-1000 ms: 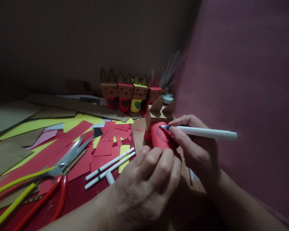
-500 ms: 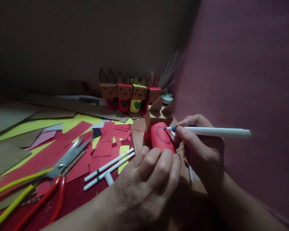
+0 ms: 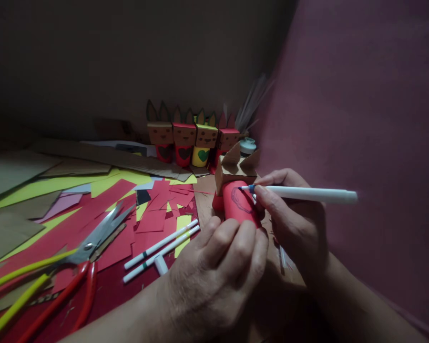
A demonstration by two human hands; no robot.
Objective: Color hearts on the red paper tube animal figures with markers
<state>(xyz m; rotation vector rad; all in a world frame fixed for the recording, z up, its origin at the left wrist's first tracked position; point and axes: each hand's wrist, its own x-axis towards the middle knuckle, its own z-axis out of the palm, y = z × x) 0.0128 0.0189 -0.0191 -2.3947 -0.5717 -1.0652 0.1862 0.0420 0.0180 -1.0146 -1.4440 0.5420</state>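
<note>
A red paper tube (image 3: 233, 206) with a cardboard box head (image 3: 232, 177) and two pointed cardboard ears lies tilted in front of me. My left hand (image 3: 221, 271) is closed around its lower end. Between the thumb and fingers of my right hand (image 3: 295, 209) is a white felt-tip pen (image 3: 307, 194) with a blue collar. Its tip touches the tube at the top of a dark, heart-like outline. The lower part of the tube is hidden behind my left fingers.
Several finished cardboard-headed figures (image 3: 184, 136) stand at the back. To the left lie scissors (image 3: 89, 247), two white pens (image 3: 160, 245), a pen cap (image 3: 160, 265), red paper scraps (image 3: 152, 219) and cardboard strips (image 3: 103, 155). A pale-lidded jar (image 3: 248, 145) stands behind the box head. Purple cloth (image 3: 361, 119) hangs at right.
My right hand has shifted slightly left, carrying the pen tip from the outline's right side to its upper middle. My left hand and the tube stay nearly still.
</note>
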